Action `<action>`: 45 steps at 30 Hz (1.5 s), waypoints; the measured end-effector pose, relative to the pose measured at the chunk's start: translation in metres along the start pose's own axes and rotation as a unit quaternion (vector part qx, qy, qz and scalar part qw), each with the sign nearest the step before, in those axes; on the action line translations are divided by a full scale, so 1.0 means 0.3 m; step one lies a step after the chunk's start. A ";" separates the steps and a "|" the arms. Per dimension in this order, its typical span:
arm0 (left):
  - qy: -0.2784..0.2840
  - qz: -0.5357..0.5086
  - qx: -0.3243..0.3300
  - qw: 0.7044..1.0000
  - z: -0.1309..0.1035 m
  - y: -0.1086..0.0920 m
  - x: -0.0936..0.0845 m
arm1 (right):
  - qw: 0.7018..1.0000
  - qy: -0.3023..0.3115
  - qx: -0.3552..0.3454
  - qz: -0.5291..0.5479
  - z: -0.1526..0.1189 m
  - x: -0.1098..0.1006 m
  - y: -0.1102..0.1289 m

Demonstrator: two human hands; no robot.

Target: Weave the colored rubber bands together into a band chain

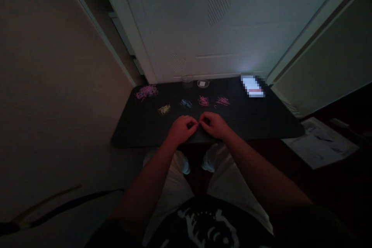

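Your left hand [183, 128] and right hand [213, 124] curl tip to tip over one table [252, 124]; it's too dim to tell whether either grip closes on anything. Five piles of small bits lie beyond your fingers: a yellow pile [164, 109] and a mixed pile [146, 92] to the left, a blue pile [186, 103] and two pink piles [204, 101] straight ahead.

Showed a lit, pixelated screen [252, 86] at the far right corner of the table [250, 118], a large heart [218, 6] and a small heart [178, 63], both striped, on the pale panel [174, 15] behind, and a whitish sheet [316, 145] low at right.
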State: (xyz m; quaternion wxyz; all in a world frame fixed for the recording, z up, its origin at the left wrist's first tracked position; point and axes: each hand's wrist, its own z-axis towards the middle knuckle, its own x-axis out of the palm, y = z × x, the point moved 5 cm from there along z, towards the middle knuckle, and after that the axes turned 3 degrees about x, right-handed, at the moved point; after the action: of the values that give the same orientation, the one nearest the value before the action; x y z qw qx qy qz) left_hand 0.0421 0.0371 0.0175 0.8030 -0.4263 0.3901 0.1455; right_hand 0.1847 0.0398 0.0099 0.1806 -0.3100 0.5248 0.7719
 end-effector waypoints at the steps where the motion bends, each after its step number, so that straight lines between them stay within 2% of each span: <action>1: 0.002 -0.001 0.004 1.000 0.000 0.000 0.001 | 1.000 0.001 -0.001 -0.003 0.000 0.001 0.000; 14: 0.012 -0.030 0.043 0.999 -0.005 -0.020 -0.007 | 0.999 -0.042 0.010 -0.006 0.005 -0.012 -0.006; 26: -0.062 0.004 -0.058 0.996 -0.003 0.023 -0.020 | 1.000 0.003 0.001 0.012 0.003 0.003 -0.007; 45: -0.069 -0.002 -0.055 0.996 -0.003 0.028 -0.024 | 1.000 0.013 -0.015 0.011 0.001 0.003 0.009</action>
State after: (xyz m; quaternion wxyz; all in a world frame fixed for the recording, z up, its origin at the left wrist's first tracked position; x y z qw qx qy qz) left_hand 0.0323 0.0422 0.0179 0.8035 -0.4601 0.3240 0.1941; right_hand 0.1823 0.0390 0.0112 0.1606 -0.3165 0.5188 0.7777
